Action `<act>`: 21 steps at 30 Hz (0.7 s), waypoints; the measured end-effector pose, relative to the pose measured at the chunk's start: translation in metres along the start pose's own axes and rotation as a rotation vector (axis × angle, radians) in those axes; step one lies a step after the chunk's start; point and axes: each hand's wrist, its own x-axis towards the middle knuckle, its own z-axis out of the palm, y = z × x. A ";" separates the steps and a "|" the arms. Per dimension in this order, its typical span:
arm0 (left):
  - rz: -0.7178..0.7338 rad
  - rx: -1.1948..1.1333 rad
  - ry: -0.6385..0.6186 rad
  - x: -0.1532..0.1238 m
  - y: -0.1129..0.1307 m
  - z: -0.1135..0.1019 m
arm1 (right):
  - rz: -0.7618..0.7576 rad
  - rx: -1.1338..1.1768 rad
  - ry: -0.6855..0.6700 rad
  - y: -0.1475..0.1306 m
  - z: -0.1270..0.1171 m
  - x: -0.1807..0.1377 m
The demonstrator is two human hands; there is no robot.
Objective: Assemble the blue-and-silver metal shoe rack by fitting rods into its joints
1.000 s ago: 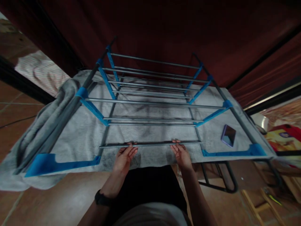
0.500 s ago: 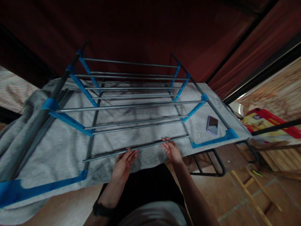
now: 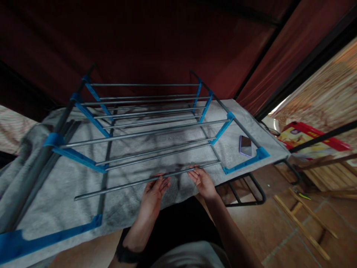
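A thin grey metal rod [image 3: 119, 186] lies crosswise over the near end of a rack frame. My left hand [image 3: 156, 190] has its fingers closed round the rod near its middle. Toward the right end, my right hand [image 3: 201, 181] pinches the same rod between thumb and fingers. The rod's left end sticks out past the frame's inner left tube [image 3: 103, 182]; its right end is by the inner right tube. The rack has grey tubes, several crossbars [image 3: 150, 132] and blue plastic brackets [image 3: 80, 158]. Blue corner pieces [image 3: 245, 163] form its near end.
A grey blanket [image 3: 178, 149] covers the surface under the rack. A phone [image 3: 245, 146] lies on it at the right. Loose grey tubes [image 3: 63, 137] lie at the left. A red-and-yellow package [image 3: 304, 139] and a wooden frame [image 3: 304, 223] are at the right. Dark red fabric hangs behind.
The rod has shifted left relative to the frame, so its left end now overhangs the inner tube further. Both hands still hold it. The view has turned slightly.
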 end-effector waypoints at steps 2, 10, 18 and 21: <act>0.032 0.026 -0.033 -0.002 -0.004 0.006 | -0.009 0.018 0.003 -0.003 0.002 -0.001; 0.093 0.139 -0.138 -0.016 -0.006 0.034 | -0.018 0.125 0.026 -0.021 -0.003 -0.008; 0.342 0.402 -0.289 -0.035 0.005 0.058 | 0.056 0.279 -0.059 -0.032 0.012 -0.021; 0.491 0.471 -0.323 -0.040 0.016 0.065 | 0.134 0.333 -0.113 -0.029 0.027 -0.032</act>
